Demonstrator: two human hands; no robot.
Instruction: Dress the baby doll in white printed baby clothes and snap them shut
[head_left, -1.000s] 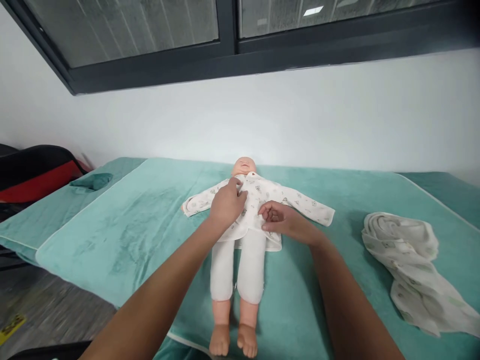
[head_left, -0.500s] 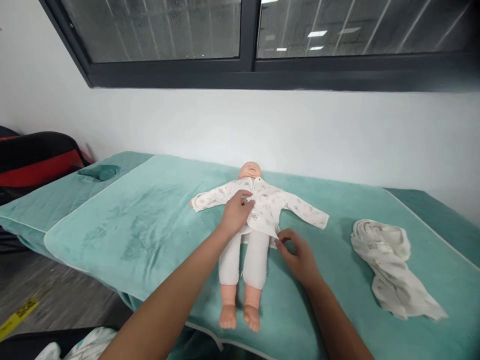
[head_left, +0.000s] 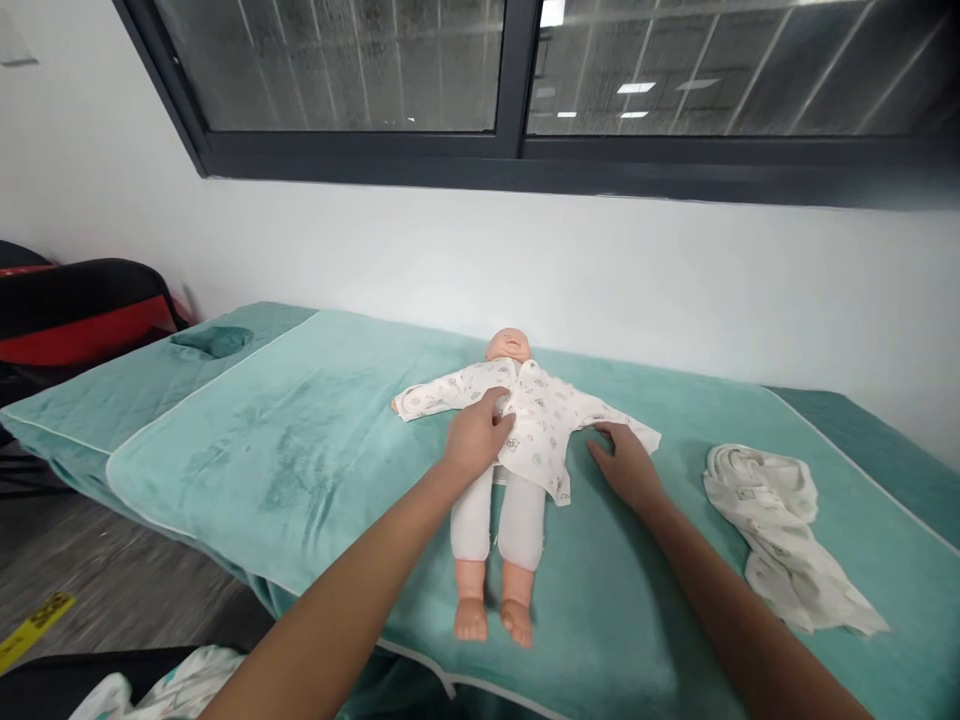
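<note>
A baby doll [head_left: 509,345] lies on its back, head toward the wall, feet toward me. It wears a white printed shirt [head_left: 536,425] and white trousers [head_left: 521,525]. My left hand [head_left: 475,438] rests on the shirt's front, its thumb and forefinger apart against the cloth; its other fingers are hidden. Beside the sleeve on the right, my right hand [head_left: 627,464] is open, with its fingertips at the sleeve's lower edge. That sleeve's cuff lies flat with no doll hand showing. At the other cuff a bit of the doll's hand peeks out.
A crumpled white garment [head_left: 784,535] lies on the green padded bed [head_left: 247,450] to the right. The bed has a face hole [head_left: 214,342] at its left end. Red and black chairs [head_left: 90,310] stand beyond it. The wall [head_left: 360,250] and a window run behind.
My right hand has let go of the shirt's lower hem and moved up to the sleeve on the right. The hem now hangs loose over the trousers. My left hand stays on the shirt's front.
</note>
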